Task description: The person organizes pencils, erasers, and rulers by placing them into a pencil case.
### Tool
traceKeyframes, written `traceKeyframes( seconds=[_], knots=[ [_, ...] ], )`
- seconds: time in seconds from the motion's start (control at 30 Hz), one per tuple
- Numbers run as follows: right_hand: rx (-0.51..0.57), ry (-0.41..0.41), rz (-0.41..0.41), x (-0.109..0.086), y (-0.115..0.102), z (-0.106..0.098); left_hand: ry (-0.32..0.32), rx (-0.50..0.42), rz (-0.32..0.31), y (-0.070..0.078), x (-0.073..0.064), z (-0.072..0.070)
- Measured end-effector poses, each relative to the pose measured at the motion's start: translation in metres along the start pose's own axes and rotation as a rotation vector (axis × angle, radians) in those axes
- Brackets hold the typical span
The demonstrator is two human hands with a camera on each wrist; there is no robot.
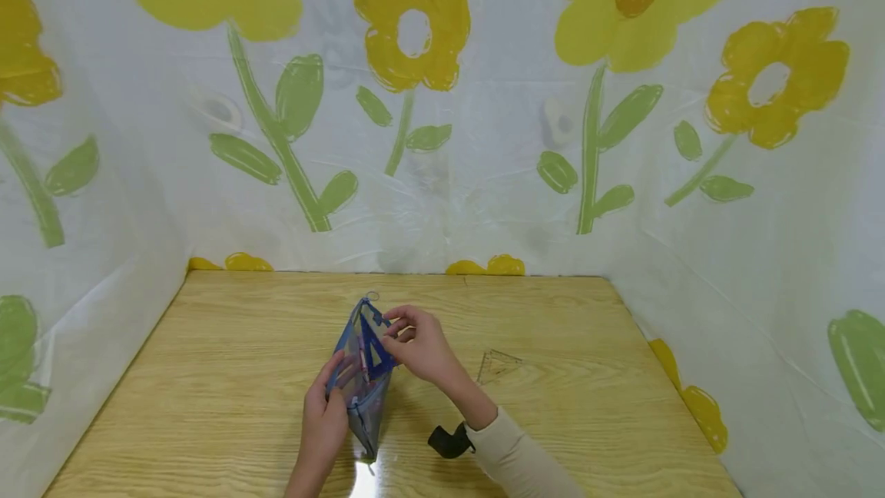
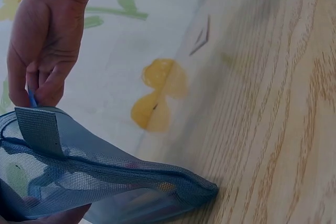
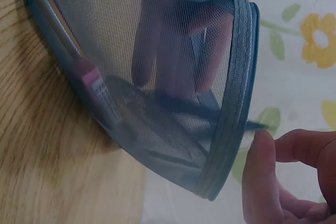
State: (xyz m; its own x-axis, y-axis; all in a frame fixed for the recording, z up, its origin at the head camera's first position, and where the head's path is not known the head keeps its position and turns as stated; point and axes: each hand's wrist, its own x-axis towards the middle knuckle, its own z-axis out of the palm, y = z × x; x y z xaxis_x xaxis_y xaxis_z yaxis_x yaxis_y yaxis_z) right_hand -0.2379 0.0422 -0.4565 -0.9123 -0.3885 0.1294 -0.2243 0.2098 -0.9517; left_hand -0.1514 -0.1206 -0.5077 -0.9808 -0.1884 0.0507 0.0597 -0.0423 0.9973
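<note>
A blue-grey mesh zip pouch (image 1: 369, 419) stands tilted and unzipped at the middle of the table. My left hand (image 1: 325, 415) grips its side, and the fingers show through the mesh in the right wrist view. With thumb and fingertips, my right hand (image 1: 423, 346) pinches a corner of a blue set square (image 1: 386, 365) at the pouch's mouth. In the right wrist view the set square's tip (image 3: 254, 125) sticks out past the zip edge, while the rest lies behind the mesh. A pen-like stick with a pink part (image 3: 86, 72) and a rounded clear piece (image 3: 152, 119) are also inside.
A clear triangular set square (image 1: 499, 365) lies flat on the wooden table (image 1: 228, 375), right of the pouch. A black device (image 1: 449, 443) is strapped at my right wrist. White cloth with printed flowers (image 1: 484, 175) walls the table at the back and both sides.
</note>
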Motion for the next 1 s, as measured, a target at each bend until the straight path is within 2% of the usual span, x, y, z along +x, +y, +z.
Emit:
traceKeyframes(
  seconds=[0.13,0.27,0.57,0.63,0.83,1.0],
  knots=[
    [0.04,-0.017,0.007,-0.001,-0.001,0.0,-0.003,-0.012,0.018,0.0,0.001,0.0],
    [0.036,-0.023,-0.009,-0.002,0.002,-0.003,0.001,-0.005,0.023,0.0,0.0,0.0],
    [-0.006,-0.027,-0.121,-0.011,0.017,-0.016,0.017,0.001,0.043,-0.001,-0.001,0.0],
    [-0.02,-0.01,-0.12,-0.014,0.023,-0.021,0.019,0.004,0.049,-0.001,-0.002,0.0],
    [-0.052,0.006,-0.074,-0.024,0.041,-0.038,0.014,-0.006,-0.006,0.001,-0.002,-0.002],
    [-0.09,0.022,-0.024,-0.041,0.062,-0.058,0.004,-0.011,-0.041,0.002,-0.003,-0.004]
  ],
)
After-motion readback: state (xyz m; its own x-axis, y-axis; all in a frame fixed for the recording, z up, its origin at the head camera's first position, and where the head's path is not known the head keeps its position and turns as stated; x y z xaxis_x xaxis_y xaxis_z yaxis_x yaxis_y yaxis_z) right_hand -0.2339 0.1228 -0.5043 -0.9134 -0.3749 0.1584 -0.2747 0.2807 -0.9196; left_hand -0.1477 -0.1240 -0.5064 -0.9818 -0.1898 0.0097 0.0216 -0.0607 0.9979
